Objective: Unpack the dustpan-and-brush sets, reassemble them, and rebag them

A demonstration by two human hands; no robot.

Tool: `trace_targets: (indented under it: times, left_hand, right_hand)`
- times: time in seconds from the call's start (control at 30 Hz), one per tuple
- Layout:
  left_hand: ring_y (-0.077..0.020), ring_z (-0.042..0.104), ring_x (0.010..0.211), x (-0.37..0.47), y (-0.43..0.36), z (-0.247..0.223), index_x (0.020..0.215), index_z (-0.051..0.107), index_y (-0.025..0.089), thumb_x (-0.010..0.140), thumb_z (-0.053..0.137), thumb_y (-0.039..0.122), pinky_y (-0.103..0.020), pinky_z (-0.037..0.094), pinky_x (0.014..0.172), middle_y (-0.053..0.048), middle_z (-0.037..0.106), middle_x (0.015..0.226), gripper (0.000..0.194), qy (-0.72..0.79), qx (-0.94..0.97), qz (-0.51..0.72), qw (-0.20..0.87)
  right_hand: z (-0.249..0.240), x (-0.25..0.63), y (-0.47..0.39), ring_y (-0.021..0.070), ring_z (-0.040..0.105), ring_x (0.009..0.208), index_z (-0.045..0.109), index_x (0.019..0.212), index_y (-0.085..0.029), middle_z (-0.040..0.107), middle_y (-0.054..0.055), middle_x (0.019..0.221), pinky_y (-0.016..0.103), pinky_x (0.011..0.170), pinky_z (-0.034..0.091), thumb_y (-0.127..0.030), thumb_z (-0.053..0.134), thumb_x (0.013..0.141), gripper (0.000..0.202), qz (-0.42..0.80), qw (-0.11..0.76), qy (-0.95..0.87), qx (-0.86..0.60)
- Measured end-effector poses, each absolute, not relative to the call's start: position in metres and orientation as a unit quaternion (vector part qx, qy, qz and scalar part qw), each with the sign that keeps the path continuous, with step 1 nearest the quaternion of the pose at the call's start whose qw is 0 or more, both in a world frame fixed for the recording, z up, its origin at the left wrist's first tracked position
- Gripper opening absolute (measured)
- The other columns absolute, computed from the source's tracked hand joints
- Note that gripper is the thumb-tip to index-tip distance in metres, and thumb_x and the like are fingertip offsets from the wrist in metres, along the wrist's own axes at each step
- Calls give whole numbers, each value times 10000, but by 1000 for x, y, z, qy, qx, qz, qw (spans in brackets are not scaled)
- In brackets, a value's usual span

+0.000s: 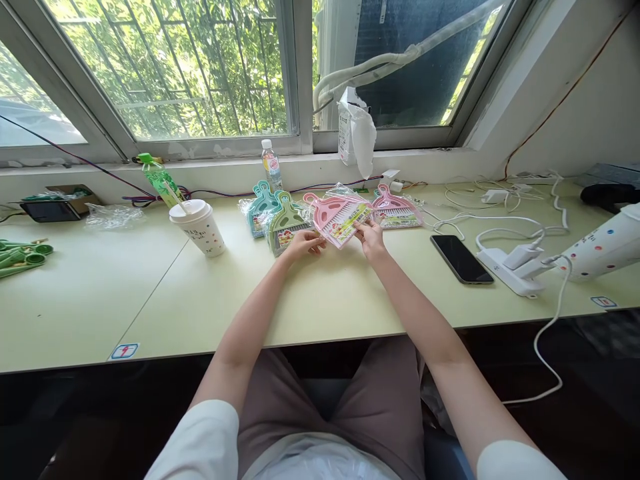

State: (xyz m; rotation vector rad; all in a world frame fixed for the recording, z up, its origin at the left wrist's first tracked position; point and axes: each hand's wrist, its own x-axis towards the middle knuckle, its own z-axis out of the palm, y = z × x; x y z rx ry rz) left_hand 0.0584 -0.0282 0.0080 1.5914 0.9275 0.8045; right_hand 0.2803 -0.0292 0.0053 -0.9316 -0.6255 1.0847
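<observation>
A pink mini dustpan-and-brush set [336,215] in a clear wrapper with a yellow-green label is tilted up over the desk. My right hand [370,239] pinches its lower right corner. At its lower left edge, my left hand [304,245] has curled fingers closed on the wrapper, partly hidden from view. Just left of it lies a wrapped green dustpan-and-brush set [286,217], close to my left fingers. Behind that one is a teal set [262,200], partly covered. Another pink set [397,210] rests to the right, beyond my right hand.
A lidded paper cup [200,230] with a straw stands left, a green-topped bottle [161,180] behind it. Right are a phone [463,259], a power strip [513,270] with cables and a dotted white roll-like object [605,247]. Green items [23,257] lie far left.
</observation>
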Motion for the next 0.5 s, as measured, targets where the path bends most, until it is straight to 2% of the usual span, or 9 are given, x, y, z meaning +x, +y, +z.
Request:
trace_targets:
  times: [0.13,0.23,0.3,0.37,0.5]
  left_hand:
    - [-147,689,617,57,-26,8,1025,623,157,760,720,492,-259,567,614,-70,750,834,438,409,616,367,565]
    - [-172,706,632,57,-22,10,1094,576,190,821,592,555,-314,588,654,-53,739,853,455,388,558,419,602]
    - [-185,714,664,56,-19,11,1059,597,180,846,509,626,-326,594,681,-65,730,849,502,377,532,444,615]
    - [-187,712,675,54,-17,12,992,615,167,838,511,661,-316,591,676,-67,717,813,527,386,522,471,597]
    - [-151,661,594,48,-15,10,823,635,146,782,688,489,-308,586,642,-26,675,694,350,417,508,533,532]
  right_hand:
    - [5,282,-28,159,741,828,607,892,-218,742,-6,852,362,868,640,-94,777,684,295,489,706,-297,-417]
    - [7,282,-28,172,744,839,607,895,-210,743,5,859,361,861,642,-105,799,675,311,496,699,-306,-415]
    - [8,281,-28,181,745,854,608,896,-205,743,10,858,364,861,642,-101,800,672,313,502,693,-310,-414]
    - [10,280,-30,184,744,864,607,887,-205,740,4,838,369,865,642,-97,797,673,306,506,686,-316,-415]
    - [15,277,-34,177,745,857,607,861,-210,732,-12,801,378,863,644,-88,800,678,293,511,669,-337,-422]
